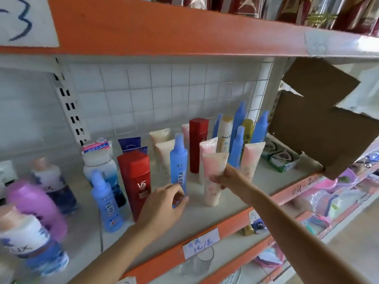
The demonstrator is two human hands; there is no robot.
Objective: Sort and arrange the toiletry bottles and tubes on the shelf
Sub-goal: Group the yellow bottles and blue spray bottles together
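On the pale grey shelf (205, 220) with its orange front edge, the right hand (222, 178) has its grip closed round the middle of an upright pink-and-cream plastic tube (213, 179), which stands cap-down near the front edge, thumb on the near side and fingers wrapped behind. The left hand (164, 203) reaches in beside it, fingers loosely curled at the base of a tall blue plastic bottle with a tapered cap (178, 160); the fingertips touch or nearly touch the bottle's lower label (whether they actually pinch it I cannot tell, as the hand covers the bottom). Just left of that bottle stands a red rectangular shampoo bottle marked VS (136, 181), and left again a second blue tapered bottle (106, 201) close to the front edge. Behind the held tube are two more pink-and-cream tubes (251, 160), a second red bottle (198, 144), cream tubes (164, 152) and several blue bottles (239, 124) toward the rear right corner. A brown cardboard flap (320, 128) hangs over the shelf's right end. A lilac bottle (34, 203) lies at the left end.
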